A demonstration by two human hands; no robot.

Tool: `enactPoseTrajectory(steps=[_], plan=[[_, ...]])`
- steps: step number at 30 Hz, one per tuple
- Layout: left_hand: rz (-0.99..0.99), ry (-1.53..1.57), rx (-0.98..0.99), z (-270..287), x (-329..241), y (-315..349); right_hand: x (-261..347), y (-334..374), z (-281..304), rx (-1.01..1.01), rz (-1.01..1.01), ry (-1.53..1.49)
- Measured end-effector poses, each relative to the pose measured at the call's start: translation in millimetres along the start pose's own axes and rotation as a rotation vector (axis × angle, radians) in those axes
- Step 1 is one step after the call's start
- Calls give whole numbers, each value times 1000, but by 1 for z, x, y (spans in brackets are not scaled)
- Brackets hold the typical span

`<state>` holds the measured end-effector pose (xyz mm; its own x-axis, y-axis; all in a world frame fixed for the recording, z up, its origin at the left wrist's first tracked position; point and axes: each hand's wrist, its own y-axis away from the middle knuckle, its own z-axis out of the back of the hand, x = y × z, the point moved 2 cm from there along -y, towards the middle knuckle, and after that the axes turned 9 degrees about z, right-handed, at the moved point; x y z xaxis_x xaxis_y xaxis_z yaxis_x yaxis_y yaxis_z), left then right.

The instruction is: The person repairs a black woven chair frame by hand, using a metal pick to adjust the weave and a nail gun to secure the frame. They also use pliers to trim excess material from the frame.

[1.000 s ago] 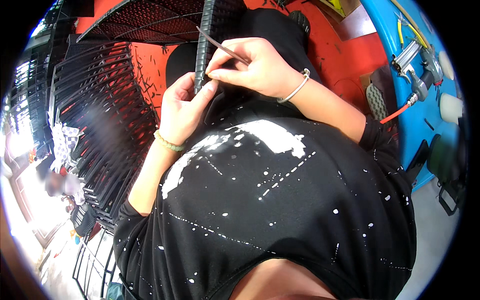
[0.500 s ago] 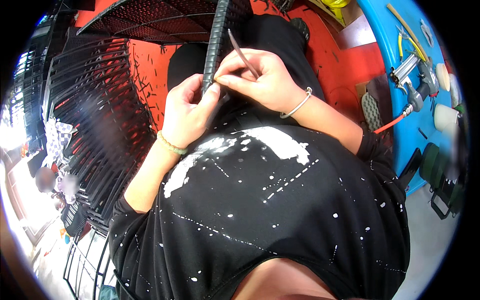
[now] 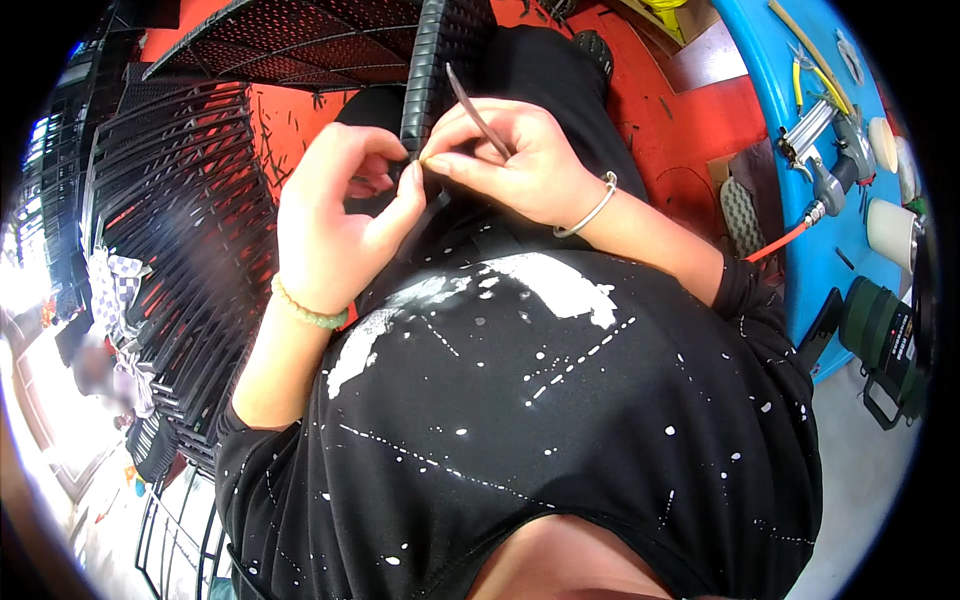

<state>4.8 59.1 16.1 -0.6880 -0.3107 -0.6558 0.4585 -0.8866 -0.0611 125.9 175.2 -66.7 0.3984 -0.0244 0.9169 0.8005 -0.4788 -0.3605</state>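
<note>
A black bar wrapped in plastic rattan [image 3: 430,75] runs down between my legs from a black woven panel [image 3: 320,40]. My left hand [image 3: 335,205] is closed at the bar's lower end, thumb and forefinger pinched together. What lies between those fingertips is too small to make out. Just right of it, my right hand [image 3: 525,155] is closed, its fingertips nearly meeting the left ones. A thin, dark, slightly curved strip [image 3: 465,100] sticks up out of the right hand. The bar's end is partly hidden by my fingers.
Black slatted frames [image 3: 180,200] are stacked at the left. On the right, a blue table [image 3: 780,60] carries yellow-handled pliers [image 3: 798,80], an air tool [image 3: 835,185] with an orange hose [image 3: 785,243] and a white roll [image 3: 890,235]. Dark scraps litter the red floor covering [image 3: 655,130].
My left hand has shifted left and opened its grip around the bar into a fingertip pinch at its end. The right hand stays nearly in place with the strip.
</note>
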Motion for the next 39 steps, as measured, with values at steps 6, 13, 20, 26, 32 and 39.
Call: enactPoseTrajectory(steps=[6, 13, 20, 26, 32, 39], plan=[[226, -8, 159, 4, -7, -7, -3, 0, -2, -22, -3, -34], [302, 129, 131, -1, -5, -2, -1, 1, 1, -5, -91, 5], [332, 184, 153, -1, -1, -2, -12, -17, 14, 164, 115, 13], [375, 201, 123, -1, 2, 5, -3, -47, 26, 283, 266, 403], [348, 213, 124, -3, 1, 7, 8, -57, 25, 350, 259, 490], [406, 127, 361, 9, 20, -14, 21, -70, 23, 472, 274, 672]])
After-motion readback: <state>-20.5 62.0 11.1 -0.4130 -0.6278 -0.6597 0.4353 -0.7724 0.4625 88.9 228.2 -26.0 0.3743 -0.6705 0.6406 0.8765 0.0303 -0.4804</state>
